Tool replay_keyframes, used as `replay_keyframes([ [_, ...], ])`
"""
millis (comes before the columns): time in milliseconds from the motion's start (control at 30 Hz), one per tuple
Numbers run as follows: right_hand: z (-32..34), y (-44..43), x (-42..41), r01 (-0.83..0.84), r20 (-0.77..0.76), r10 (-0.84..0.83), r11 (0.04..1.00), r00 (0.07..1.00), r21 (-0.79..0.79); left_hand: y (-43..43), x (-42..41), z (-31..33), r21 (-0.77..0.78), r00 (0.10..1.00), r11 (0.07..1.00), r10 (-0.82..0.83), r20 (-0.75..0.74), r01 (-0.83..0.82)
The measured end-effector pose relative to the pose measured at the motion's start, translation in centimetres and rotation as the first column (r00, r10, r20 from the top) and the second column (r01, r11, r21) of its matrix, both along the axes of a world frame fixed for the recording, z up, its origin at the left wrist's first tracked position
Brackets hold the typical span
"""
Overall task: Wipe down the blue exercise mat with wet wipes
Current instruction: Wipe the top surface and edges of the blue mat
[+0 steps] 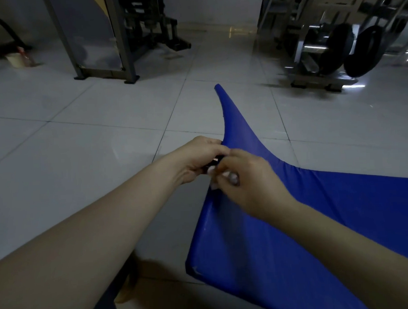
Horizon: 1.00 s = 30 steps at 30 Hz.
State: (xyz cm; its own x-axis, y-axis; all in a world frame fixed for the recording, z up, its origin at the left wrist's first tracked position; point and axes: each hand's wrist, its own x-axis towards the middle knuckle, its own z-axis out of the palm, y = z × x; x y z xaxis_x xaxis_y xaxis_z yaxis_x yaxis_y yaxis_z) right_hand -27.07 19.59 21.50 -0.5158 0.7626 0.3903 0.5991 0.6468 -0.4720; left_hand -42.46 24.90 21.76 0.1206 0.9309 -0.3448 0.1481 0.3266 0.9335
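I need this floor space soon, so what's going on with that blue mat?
A person's left hand grips a small dark packet while the right hand pinches a white bit at it, likely a wipe, though blur hides detail. Both hands are above the blue mat, which lies on the tiled floor. No wipe touches the mat.

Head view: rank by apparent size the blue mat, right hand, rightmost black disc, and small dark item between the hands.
1. blue mat
2. right hand
3. rightmost black disc, farther off, so true size unsure
4. small dark item, mostly hidden by fingers
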Motion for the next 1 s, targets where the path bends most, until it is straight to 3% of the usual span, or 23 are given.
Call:
replay_keyframes([
  [100, -0.3, 0.2, 0.0, 0.045, -0.006, -0.046, 0.999, 0.999, -0.014, -0.1, 0.1, 0.1, -0.02, 0.998, 0.999, -0.049, -0.031, 0.048],
  [233, -0.8, -3.9, -2.3, -0.304, 0.104, 0.325, 0.937, 0.94, -0.174, 0.5, -0.1, -0.6, 0.003, 0.994, 0.997, 0.077, -0.078, -0.077],
  [300, -1.3, -5.0, -3.0, -0.395, 0.187, 0.417, 0.907, 0.889, -0.145, 0.6, -0.1, -0.8, 0.011, 0.994, 0.995, 0.1, -0.035, -0.099],
  [367, -1.6, -4.2, -2.7, -0.35, 0.206, 0.35, 0.936, 0.914, -0.037, 0.6, -0.1, -0.9, 0.016, 0.996, 0.996, 0.086, 0.014, -0.087],
  [467, -1.7, -1.0, -1.3, -0.089, 0.067, 0.081, 0.987, 0.994, 0.13, 0.5, -0.2, -0.8, -0.031, 0.992, 0.999, -0.023, 0.128, 0.027],
  [567, -2.3, 0.4, -0.5, 0.08, 0.037, -0.085, 0.989, 0.996, 0.122, 0.3, -0.2, -0.8, -0.085, 0.988, 0.986, -0.139, 0.074, 0.145],
  [633, -2.8, -0.9, -1.2, -0.004, 0.082, 0.0, 0.999, 0.997, 0.048, 0.3, -0.2, -1.0, -0.075, 0.996, 0.994, -0.081, -0.024, 0.079],
  [733, -2.6, -4.2, -2.8, -0.278, 0.153, 0.288, 0.957, 0.945, -0.084, 0.4, -0.3, -1.3, -0.045, 0.998, 0.999, 0.022, -0.057, -0.025],
  [800, -2.3, -4.5, -3.1, -0.345, 0.209, 0.351, 0.936, 0.913, -0.066, 0.6, -0.4, -1.6, -0.032, 0.996, 0.998, 0.048, -0.073, -0.051],
  [900, -1.9, -1.8, -1.9, -0.127, 0.143, 0.12, 0.991, 0.982, 0.038, 0.5, -0.5, -1.6, -0.039, 0.995, 0.998, 0.045, -0.086, -0.048],
  [1000, -1.8, 0.7, -0.2, 0.117, 0.094, -0.121, 0.992, 0.988, 0.04, 0.3, -0.4, -1.4, -0.056, 0.996, 0.998, -0.023, -0.09, 0.018],
])
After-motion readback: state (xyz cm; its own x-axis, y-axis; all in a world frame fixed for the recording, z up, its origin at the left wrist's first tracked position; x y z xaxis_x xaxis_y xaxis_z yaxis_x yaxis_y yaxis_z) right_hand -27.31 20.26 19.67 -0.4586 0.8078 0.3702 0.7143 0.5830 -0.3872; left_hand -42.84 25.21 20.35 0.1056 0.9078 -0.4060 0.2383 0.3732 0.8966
